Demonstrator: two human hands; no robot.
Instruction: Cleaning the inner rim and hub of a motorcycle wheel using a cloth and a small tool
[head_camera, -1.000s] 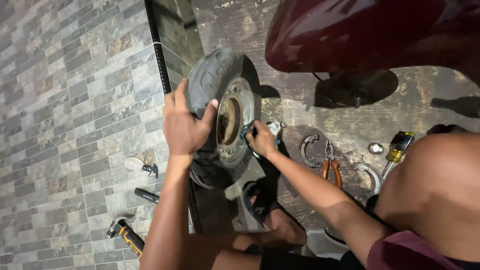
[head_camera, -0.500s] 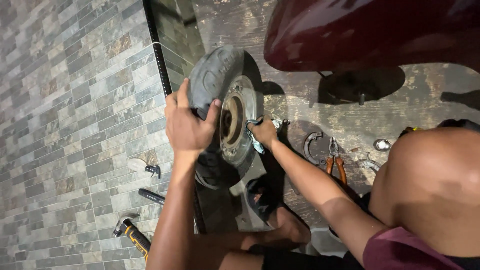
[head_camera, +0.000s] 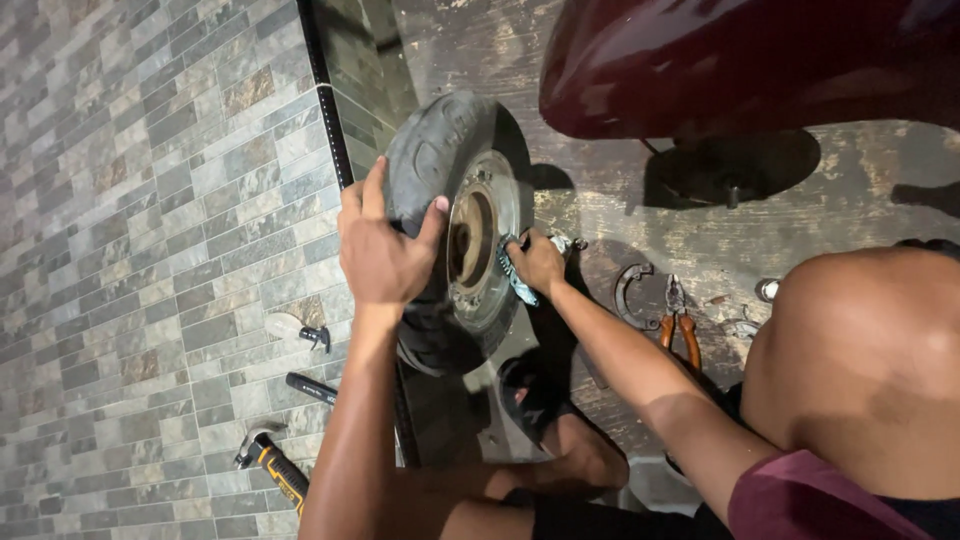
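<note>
Steadying a small black wheel (head_camera: 440, 200), standing upright on its tread on the floor (head_camera: 150, 200), with the left hand (head_camera: 385, 250) clasped over the top of the tyre, thumb hooked toward the rim. Pressing a blue-grey rag (head_camera: 515, 275), bunched in the clenched right hand (head_camera: 540, 262), against the edge of the metal hub (head_camera: 480, 240) on the wheel's open face.

Doing this well, by the look of it: keeping the left grip firm so the wheel is not rolling or tipping, working the cloth around the rim in short arcs, and keeping fingertips out of the rusty centre bore.

Lying on the floor nearby: orange-handled pliers (head_camera: 680, 325) beside a curved metal piece (head_camera: 630, 295) to the right, a yellow-handled hammer (head_camera: 275, 468) and a dark rod (head_camera: 312, 387) to the left.

Hard to make out: the tyre's lower part, lost in shadow; the far side of the wheel, turned away; whether the right hand is holding anything besides the rag. Cut off at the top: a dark red vehicle body (head_camera: 750, 60), with only a stand and its shadow showing beneath.
</note>
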